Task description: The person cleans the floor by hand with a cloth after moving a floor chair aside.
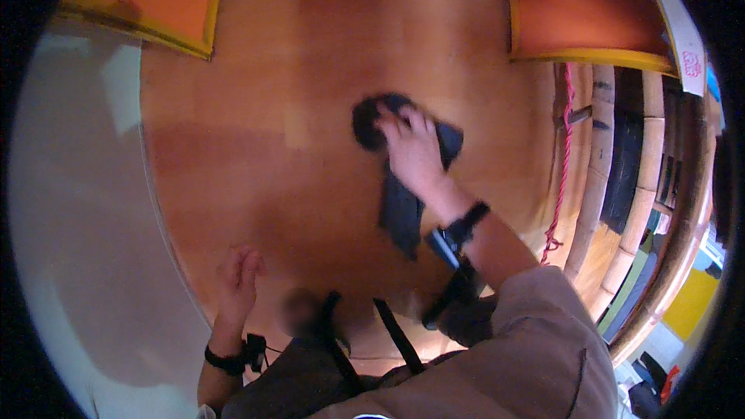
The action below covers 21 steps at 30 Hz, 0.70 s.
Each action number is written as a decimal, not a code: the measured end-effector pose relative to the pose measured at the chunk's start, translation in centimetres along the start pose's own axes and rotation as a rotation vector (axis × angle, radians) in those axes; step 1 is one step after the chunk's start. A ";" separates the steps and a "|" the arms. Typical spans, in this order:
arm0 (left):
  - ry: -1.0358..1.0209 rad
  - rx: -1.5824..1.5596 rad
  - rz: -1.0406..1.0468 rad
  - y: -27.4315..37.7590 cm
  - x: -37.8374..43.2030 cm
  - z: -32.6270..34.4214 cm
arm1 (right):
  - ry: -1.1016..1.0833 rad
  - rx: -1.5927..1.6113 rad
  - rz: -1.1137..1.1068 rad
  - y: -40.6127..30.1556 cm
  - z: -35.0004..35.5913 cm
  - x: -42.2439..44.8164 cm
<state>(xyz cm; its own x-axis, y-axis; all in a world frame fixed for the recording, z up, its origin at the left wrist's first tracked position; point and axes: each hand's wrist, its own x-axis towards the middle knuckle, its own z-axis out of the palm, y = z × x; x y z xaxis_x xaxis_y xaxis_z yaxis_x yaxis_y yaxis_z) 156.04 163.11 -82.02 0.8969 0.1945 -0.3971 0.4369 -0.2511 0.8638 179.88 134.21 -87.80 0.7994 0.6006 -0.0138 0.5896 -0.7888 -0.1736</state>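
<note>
My right hand is on a dark cloth that lies over the wooden floor. Its fingers grip the bunched far end of the cloth, while the rest trails back towards me in a loose strip. Motion blur hides the exact grip and the cloth's edges. Lower on the left, my left hand hovers near the wall side with its fingers loosely curled. Nothing shows in it. Both wrists wear black straps with small devices attached.
Orange panels with yellow borders lie at the upper left and upper right. A pale wall bounds the left. Along the right run bamboo poles and a twisted pink rope, with assorted items beyond. Two black straps hang before me.
</note>
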 end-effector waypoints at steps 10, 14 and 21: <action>-0.025 0.393 0.571 3.5 12.7 5.4 | 0.107 0.030 -0.147 -7.4 2.5 -1.1; 0.119 0.650 0.831 6.2 17.5 7.6 | 0.086 0.118 -0.080 -6.1 1.2 6.7; 0.079 0.789 0.787 2.4 14.6 7.7 | 0.127 0.150 -0.097 -9.8 3.4 -1.1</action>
<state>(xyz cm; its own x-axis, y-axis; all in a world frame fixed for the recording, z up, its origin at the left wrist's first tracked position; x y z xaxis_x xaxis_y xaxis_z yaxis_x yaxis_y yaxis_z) 170.67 158.07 -88.14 0.9481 -0.2308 0.2189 -0.3045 -0.8572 0.4153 172.80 141.74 -89.43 0.7536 0.6438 0.1324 0.6482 -0.6945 -0.3124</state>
